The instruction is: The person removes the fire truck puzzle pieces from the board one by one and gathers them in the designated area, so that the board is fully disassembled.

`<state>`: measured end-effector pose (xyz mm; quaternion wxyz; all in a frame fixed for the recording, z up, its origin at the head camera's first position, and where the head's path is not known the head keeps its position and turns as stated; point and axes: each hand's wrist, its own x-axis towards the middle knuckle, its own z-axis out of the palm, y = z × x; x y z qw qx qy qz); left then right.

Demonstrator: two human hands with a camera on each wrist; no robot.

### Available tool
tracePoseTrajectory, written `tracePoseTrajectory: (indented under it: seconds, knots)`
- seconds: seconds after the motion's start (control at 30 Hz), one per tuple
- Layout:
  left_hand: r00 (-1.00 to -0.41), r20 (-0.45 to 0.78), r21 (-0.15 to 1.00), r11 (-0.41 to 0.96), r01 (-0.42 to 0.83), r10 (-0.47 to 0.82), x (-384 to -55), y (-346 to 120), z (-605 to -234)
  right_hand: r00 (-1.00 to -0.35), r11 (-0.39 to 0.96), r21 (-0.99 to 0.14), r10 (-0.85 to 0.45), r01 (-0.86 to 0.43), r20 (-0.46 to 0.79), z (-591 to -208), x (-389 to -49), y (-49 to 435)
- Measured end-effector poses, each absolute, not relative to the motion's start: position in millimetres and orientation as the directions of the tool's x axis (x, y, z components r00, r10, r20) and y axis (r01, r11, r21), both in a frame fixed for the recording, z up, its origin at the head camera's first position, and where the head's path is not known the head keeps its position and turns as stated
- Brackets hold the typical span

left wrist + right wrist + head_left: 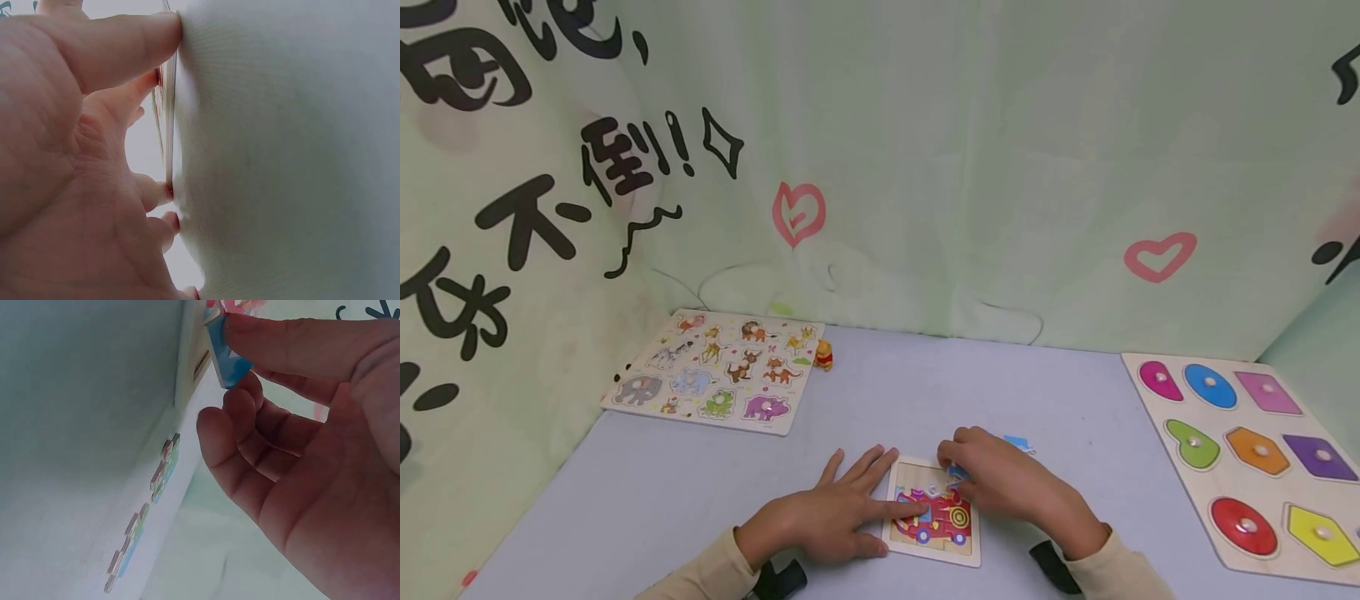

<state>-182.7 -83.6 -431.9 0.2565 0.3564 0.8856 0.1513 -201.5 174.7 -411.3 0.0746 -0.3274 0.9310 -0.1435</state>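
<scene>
A small wooden jigsaw board (934, 556) with a red fire-truck picture lies flat in front of me. My left hand (823, 523) has its fingers spread, the index finger resting on the truck picture and the thumb at the board's left edge. In the left wrist view, the board's thin edge (170, 134) shows beyond the palm. Between thumb and fingers, my right hand (1011, 477) pinches a blue jigsaw piece (228, 359), tilted over the upper right of the board. That top part of the picture shows bare wood.
Loose blue jigsaw pieces (1018, 442) lie just behind the right hand. At the back left is an animal peg puzzle (700, 421) with a small bear figure (824, 356) beside it. A shape peg puzzle (1206, 500) lies on the right. A printed curtain (970, 167) stands behind the table.
</scene>
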Motion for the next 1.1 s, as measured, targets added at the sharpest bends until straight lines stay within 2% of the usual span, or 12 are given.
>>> tracePoseTrajectory:
  seconds: [0.23, 0.47, 0.6, 0.8, 1.1]
  knots:
    - [-0.616, -0.346, 0.446, 0.702, 0.555, 0.707, -182.3, -82.7, -432.4, -0.757, 0.723, -0.33, -0.652, -0.607, -0.034, -410.8, -200.1, 174.7]
    - [-0.613, -0.341, 0.45, 0.696, 0.559, 0.713, -181.8, -83.3, -433.8, -0.74, 0.671, -0.463, -0.671, -0.579, -0.048, -397.0, -202.9, 181.8]
    - [-0.617, -0.336, 0.452, 0.696, 0.558, 0.712, -181.7, -83.0, -434.4, -0.791, 0.696, -0.508, -0.61, -0.507, -0.047, -382.7, -210.1, 202.6]
    - [-0.614, -0.331, 0.468, 0.69, 0.553, 0.717, -180.7, -85.0, -434.7, -0.888, 0.802, -0.478, -0.45, -0.359, -0.089, -372.9, -221.7, 252.4]
    - [-0.612, -0.325, 0.483, 0.683, 0.548, 0.721, -180.8, -86.3, -433.8, -0.886, 0.859, -0.445, -0.39, -0.251, -0.252, -388.6, -232.5, 283.5]
